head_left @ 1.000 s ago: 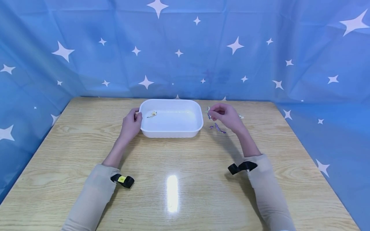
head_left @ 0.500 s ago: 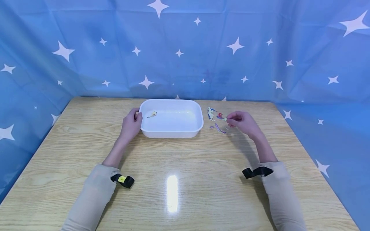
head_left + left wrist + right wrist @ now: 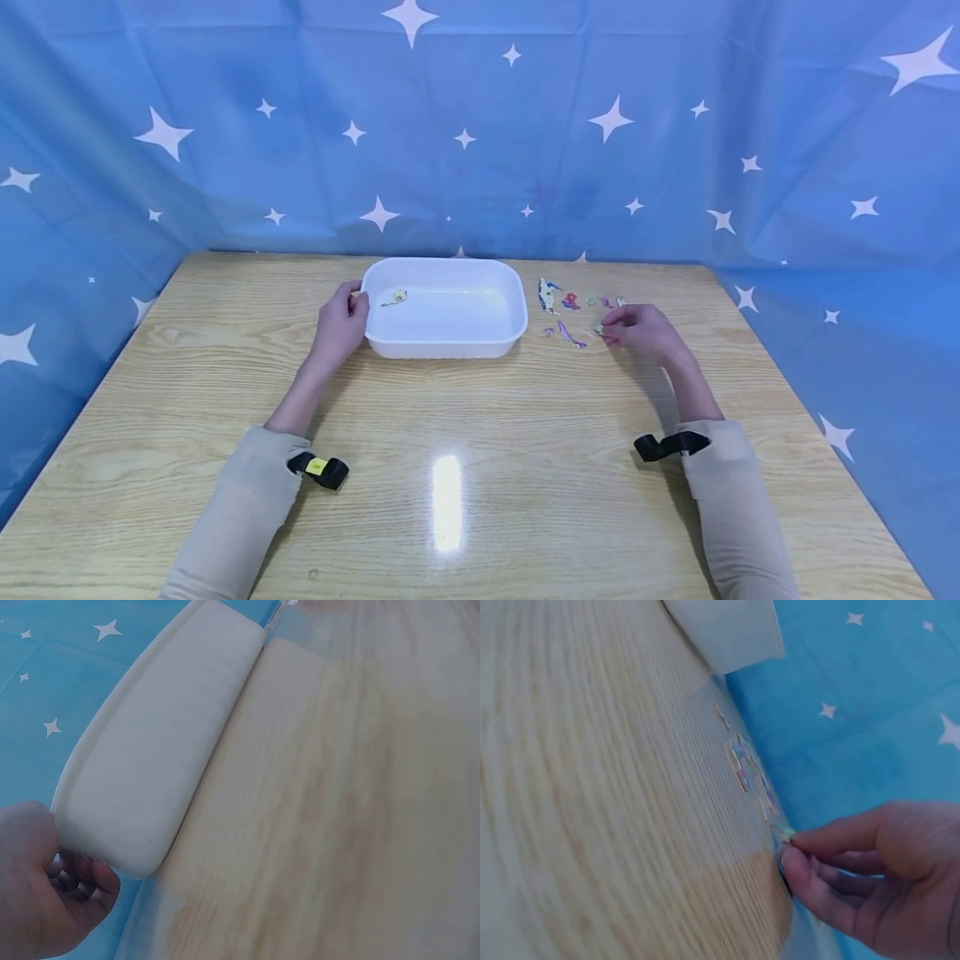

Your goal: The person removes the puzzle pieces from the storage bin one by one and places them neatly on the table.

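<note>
My left hand [image 3: 341,323] grips the left end of a white plastic tray [image 3: 446,348], thumb at the rim and fingers curled below, as the left wrist view shows. Inside the tray, toward its left, lies a small yellowish flat piece [image 3: 399,296]. Between thumb and forefinger, my right hand [image 3: 642,329] pinches a small pale green piece [image 3: 787,834], low over the table right of the tray. Around it lie several small flat cut-out pieces: a blue-and-white one [image 3: 547,295], a red one [image 3: 571,301] and a purple one [image 3: 570,335]. Their exact kind is too small to tell.
The wooden table [image 3: 360,467] reaches back to a blue curtain [image 3: 480,167] with white stars. A bright light reflection [image 3: 447,503] shows on the tabletop. Each wrist wears a black camera mount [image 3: 671,446].
My right hand has moved right and toward me from beside the tray, uncovering several pieces, and now pinches the pale green piece. The left hand and tray have stayed still.
</note>
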`<state>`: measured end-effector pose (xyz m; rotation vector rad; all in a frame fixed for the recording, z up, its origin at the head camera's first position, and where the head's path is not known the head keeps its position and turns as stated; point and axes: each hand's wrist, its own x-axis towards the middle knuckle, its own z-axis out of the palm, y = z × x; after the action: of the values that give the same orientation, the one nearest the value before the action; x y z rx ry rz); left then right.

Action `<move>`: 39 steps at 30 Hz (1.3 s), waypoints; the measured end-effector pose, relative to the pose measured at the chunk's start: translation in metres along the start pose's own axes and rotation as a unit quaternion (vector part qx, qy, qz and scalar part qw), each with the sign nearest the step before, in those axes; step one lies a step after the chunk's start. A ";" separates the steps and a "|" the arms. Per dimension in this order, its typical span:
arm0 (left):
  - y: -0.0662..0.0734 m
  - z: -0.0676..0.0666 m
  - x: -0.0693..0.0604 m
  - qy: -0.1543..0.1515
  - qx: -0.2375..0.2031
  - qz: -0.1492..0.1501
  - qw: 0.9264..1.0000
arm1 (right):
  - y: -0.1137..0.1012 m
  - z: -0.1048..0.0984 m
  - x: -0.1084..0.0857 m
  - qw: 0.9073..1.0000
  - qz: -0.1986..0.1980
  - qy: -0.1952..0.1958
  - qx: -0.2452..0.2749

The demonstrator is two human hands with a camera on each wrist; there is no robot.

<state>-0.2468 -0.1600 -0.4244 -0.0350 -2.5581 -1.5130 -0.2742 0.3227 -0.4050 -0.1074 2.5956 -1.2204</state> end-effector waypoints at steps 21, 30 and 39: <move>-0.002 0.000 0.000 -0.002 -0.004 -0.002 1.000 | -0.002 -0.004 -0.007 0.998 0.003 0.028 -0.054; -0.002 0.001 0.000 0.000 -0.002 0.001 1.000 | -0.013 -0.004 -0.008 0.998 -0.034 0.029 -0.035; -0.001 0.000 -0.001 -0.002 -0.002 0.003 1.000 | -0.041 0.008 -0.007 0.993 -0.096 0.046 -0.042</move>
<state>-0.2462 -0.1603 -0.4253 -0.0457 -2.5555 -1.5168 -0.2673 0.2915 -0.3776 -0.3325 2.7711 -1.2043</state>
